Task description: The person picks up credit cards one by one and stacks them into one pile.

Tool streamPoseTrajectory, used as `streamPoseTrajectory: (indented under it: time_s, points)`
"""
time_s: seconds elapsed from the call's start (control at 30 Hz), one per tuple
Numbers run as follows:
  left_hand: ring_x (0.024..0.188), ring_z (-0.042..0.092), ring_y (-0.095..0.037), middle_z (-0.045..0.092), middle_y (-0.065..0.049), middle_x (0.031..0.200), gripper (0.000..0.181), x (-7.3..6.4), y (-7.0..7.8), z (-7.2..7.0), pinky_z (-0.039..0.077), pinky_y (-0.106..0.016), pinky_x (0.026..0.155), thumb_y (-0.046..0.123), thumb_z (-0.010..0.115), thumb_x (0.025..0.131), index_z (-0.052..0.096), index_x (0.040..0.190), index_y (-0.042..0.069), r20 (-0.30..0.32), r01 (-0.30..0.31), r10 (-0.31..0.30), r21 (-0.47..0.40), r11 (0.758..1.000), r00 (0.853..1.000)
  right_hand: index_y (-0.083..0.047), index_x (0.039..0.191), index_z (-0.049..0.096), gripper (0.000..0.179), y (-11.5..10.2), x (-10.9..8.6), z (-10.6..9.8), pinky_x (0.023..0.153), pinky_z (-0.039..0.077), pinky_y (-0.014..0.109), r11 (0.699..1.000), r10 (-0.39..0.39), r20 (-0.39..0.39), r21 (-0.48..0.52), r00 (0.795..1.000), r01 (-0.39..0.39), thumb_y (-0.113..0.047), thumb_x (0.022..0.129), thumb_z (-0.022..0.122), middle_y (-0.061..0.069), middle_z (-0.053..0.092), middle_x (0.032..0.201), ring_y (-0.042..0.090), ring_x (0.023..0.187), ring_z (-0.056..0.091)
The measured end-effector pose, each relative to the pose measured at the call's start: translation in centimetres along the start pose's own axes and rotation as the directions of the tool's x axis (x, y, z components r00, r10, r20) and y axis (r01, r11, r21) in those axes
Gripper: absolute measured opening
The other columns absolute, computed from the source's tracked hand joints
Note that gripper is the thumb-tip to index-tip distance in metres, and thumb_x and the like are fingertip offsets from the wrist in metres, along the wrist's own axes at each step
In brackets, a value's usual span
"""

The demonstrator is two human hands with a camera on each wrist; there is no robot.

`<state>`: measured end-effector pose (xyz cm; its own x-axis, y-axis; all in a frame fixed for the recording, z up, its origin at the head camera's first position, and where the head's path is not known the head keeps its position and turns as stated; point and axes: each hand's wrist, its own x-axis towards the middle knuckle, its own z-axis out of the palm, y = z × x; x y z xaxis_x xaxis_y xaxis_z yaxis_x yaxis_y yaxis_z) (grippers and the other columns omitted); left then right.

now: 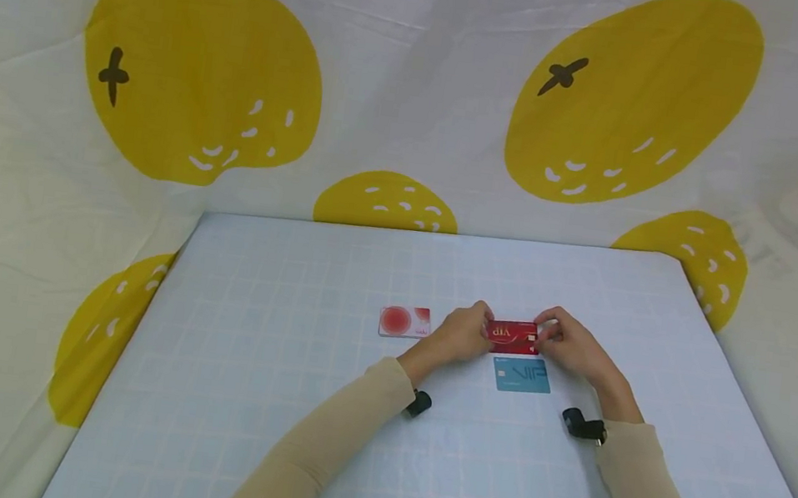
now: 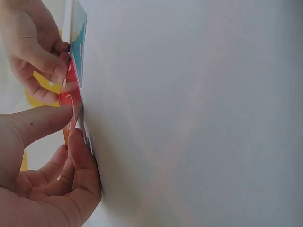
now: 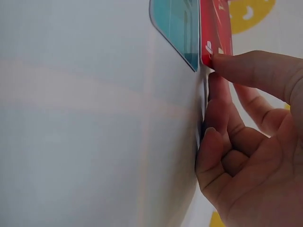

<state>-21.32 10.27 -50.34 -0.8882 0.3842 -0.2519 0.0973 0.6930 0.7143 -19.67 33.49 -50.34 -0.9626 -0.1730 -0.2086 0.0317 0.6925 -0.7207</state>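
Between the two hands is a red VIP card (image 1: 513,337), held by its short ends just beyond a teal VIP card (image 1: 522,375). My left hand (image 1: 465,332) pinches the left end, its thumb (image 2: 52,122) across the card's face in the left wrist view. At the opposite end my right hand (image 1: 571,344) pinches a corner between thumb (image 3: 255,71) and fingers. The teal card lies flat on the table, nearer to me. Left of my left hand lies a white card with a red circle (image 1: 397,322), its right edge close to that hand.
The table (image 1: 258,399) wears a pale checked cloth. A white curtain with yellow fruit shapes (image 1: 203,72) hangs behind and along the sides. Black wrist cameras (image 1: 582,425) sit at both sleeve cuffs.
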Motion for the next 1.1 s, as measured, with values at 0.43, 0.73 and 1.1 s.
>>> streamPoseTrajectory:
  time_s: [0.43, 0.73, 1.1]
  points:
    - [0.091, 0.059, -0.013, 0.067, 0.0, 0.107, 0.035, -0.4, -0.4, -1.1, 0.054, -0.03, 0.079, 0.023, 0.068, 0.096, 0.061, 0.129, 0.014, -0.089, -0.033, 0.023, -0.112, 0.993, 0.996, -0.008, 0.133, 0.048, 0.036, -0.6, -0.6, 0.1, 0.093, 0.049, 0.048, 0.996, 0.028, -0.035, 0.089, 0.999, -0.025, -0.018, 0.101, 0.061, 0.019, 0.062, 0.113, 0.034, 0.104, 0.057]
    - [0.09, 0.06, -0.013, 0.066, 0.0, 0.106, 0.036, -1.2, -0.8, -3.0, 0.054, -0.026, 0.076, 0.024, 0.068, 0.096, 0.062, 0.129, 0.012, -0.142, -0.001, -0.02, -0.148, 0.989, 0.99, -0.01, 0.134, 0.05, 0.035, -2.2, -0.4, 0.9, 0.084, 0.052, 0.025, 0.981, -0.029, -0.116, 0.185, 0.993, 0.051, -0.019, 0.101, 0.06, 0.017, 0.064, 0.108, 0.032, 0.099, 0.059]
    - [0.077, 0.068, -0.012, 0.07, -0.003, 0.101, 0.037, -3.3, -3.5, -5.8, 0.055, -0.029, 0.07, 0.031, 0.063, 0.099, 0.064, 0.126, 0.006, -0.208, -0.09, 0.037, -0.253, 0.963, 0.977, -0.004, 0.13, 0.054, 0.033, -4.9, 0.8, 3.3, 0.077, 0.054, 0.023, 0.949, -0.055, -0.153, 0.301, 0.987, 0.1, -0.013, 0.099, 0.062, 0.019, 0.065, 0.105, 0.028, 0.088, 0.066]
